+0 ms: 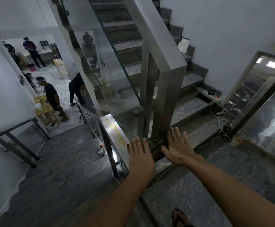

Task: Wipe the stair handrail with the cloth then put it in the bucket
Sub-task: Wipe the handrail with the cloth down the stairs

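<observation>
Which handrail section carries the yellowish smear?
The lower handrail, running down-left from the left hand. The tall upper handrail climbing the stairs looks clean.

Head-worn view, forward and down over a stairwell landing (pixel 68 161)

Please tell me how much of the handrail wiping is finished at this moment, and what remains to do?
Done: nothing clearly finished. A yellowish smear remains on the handrail beyond the hands. In hand: the left hand and right hand press flat on the dark cloth spread over the rail. Left: wiping the smeared stretch, then dropping the cloth in the bucket, which is not in view.
</observation>
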`<state>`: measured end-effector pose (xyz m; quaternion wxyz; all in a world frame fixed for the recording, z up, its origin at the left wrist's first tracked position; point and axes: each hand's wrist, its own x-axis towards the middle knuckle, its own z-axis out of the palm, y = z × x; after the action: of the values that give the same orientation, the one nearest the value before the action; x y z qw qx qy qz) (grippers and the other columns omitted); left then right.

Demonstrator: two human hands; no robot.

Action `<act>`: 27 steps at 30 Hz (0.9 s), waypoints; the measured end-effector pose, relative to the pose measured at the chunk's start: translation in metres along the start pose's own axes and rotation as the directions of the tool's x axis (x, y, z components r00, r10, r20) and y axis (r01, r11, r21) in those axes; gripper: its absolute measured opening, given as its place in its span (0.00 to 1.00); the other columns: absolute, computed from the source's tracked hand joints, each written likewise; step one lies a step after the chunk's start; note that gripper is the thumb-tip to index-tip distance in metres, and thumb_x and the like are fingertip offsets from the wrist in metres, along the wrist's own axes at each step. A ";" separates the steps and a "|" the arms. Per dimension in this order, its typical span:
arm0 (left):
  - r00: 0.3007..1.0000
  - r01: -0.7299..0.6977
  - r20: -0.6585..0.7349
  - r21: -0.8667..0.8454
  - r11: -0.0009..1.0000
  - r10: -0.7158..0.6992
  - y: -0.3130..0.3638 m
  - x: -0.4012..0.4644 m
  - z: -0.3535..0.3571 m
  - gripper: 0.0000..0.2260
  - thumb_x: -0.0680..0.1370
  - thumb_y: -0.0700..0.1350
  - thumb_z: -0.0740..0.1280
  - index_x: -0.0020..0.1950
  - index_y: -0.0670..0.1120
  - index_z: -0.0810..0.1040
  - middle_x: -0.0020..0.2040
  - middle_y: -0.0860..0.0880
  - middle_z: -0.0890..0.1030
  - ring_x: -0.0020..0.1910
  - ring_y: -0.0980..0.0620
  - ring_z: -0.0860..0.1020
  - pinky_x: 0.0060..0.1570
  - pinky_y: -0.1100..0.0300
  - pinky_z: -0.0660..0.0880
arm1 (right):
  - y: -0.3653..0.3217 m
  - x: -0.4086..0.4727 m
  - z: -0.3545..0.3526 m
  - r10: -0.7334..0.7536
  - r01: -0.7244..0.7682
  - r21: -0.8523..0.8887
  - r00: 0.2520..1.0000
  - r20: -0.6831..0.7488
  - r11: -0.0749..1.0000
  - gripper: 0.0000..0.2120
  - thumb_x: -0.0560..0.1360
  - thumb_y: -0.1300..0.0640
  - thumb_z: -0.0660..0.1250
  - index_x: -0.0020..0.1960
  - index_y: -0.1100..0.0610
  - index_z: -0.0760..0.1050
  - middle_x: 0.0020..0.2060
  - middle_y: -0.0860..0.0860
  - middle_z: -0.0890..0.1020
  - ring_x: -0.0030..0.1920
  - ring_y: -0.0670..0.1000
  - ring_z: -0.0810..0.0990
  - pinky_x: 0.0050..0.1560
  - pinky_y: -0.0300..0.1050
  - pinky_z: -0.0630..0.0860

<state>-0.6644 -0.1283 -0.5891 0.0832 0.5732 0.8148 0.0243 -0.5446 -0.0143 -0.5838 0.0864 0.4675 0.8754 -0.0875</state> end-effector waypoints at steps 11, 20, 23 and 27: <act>1.000 0.027 0.009 -0.070 0.997 -0.027 -0.032 -0.015 0.003 0.40 0.69 0.56 0.31 0.77 0.36 0.42 0.78 0.36 0.40 0.77 0.41 0.38 0.72 0.49 0.33 | -0.017 -0.027 0.015 -0.103 0.110 0.087 0.991 -0.084 0.990 0.35 0.78 0.41 0.46 0.77 0.60 0.41 0.77 0.59 0.43 0.76 0.55 0.38 0.75 0.52 0.38; 0.992 0.063 0.110 -0.078 0.995 -0.054 -0.099 0.034 -0.013 0.30 0.82 0.57 0.44 0.78 0.41 0.42 0.79 0.42 0.40 0.77 0.44 0.37 0.74 0.39 0.37 | -0.073 -0.059 0.023 -0.251 0.240 -0.096 0.960 -0.122 0.966 0.32 0.77 0.42 0.48 0.75 0.59 0.53 0.73 0.64 0.62 0.72 0.63 0.63 0.69 0.61 0.60; 0.995 0.042 0.097 -0.031 0.999 -0.039 -0.111 0.048 -0.014 0.30 0.81 0.57 0.46 0.78 0.43 0.41 0.79 0.43 0.37 0.77 0.45 0.36 0.71 0.38 0.35 | -0.088 -0.066 0.024 -0.285 0.272 -0.092 0.943 -0.174 0.958 0.30 0.75 0.39 0.52 0.72 0.54 0.62 0.74 0.60 0.64 0.66 0.59 0.70 0.59 0.57 0.73; 0.993 0.025 0.117 -0.041 0.999 -0.020 -0.120 0.060 -0.017 0.30 0.81 0.56 0.46 0.78 0.46 0.40 0.78 0.43 0.36 0.77 0.45 0.35 0.72 0.37 0.35 | -0.102 -0.058 0.025 -0.374 0.363 -0.096 0.916 -0.143 0.927 0.34 0.78 0.38 0.46 0.75 0.60 0.55 0.76 0.60 0.53 0.76 0.59 0.49 0.73 0.62 0.53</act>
<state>-0.7982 -0.1118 -0.5951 0.1430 0.5625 0.8143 0.0072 -0.5965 -0.1227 -0.5867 0.0142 0.2964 0.9543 -0.0350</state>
